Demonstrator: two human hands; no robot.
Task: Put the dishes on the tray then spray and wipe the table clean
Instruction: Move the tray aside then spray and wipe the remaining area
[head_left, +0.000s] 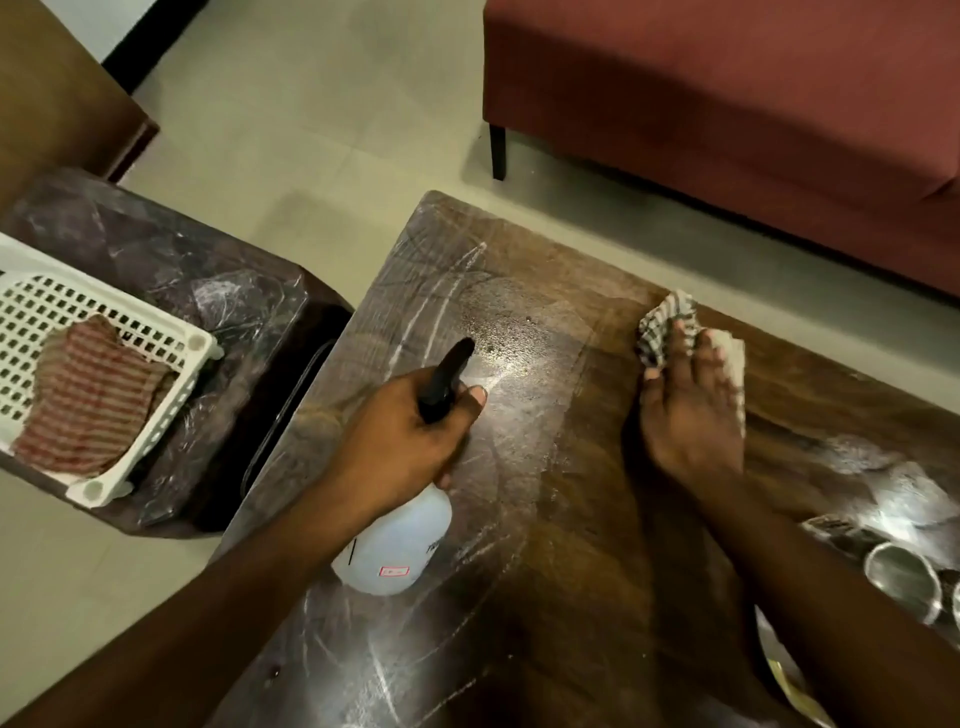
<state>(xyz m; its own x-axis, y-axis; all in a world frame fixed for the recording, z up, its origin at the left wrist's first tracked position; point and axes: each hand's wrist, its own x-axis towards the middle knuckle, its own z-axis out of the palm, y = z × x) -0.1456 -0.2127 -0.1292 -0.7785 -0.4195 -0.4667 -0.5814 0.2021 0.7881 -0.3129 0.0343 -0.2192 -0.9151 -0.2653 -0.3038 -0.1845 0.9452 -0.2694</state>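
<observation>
Dark wooden table (545, 519): left hand (400, 441) grips spray bottle (395, 545), wetting ahead of its fingers; right hand (691, 410) presses cloth (665, 327) beneath fingertips, best swept through the droplets.

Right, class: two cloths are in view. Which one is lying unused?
The red-striped cloth in the white plastic basket; nobody touches it. The grey checked cloth sits under the right hand.

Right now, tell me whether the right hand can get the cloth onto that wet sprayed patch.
Probably yes. The right hand already presses the cloth flat on the table, and bare tabletop lies between it and the wet patch; the spray bottle sits nearer.
</observation>
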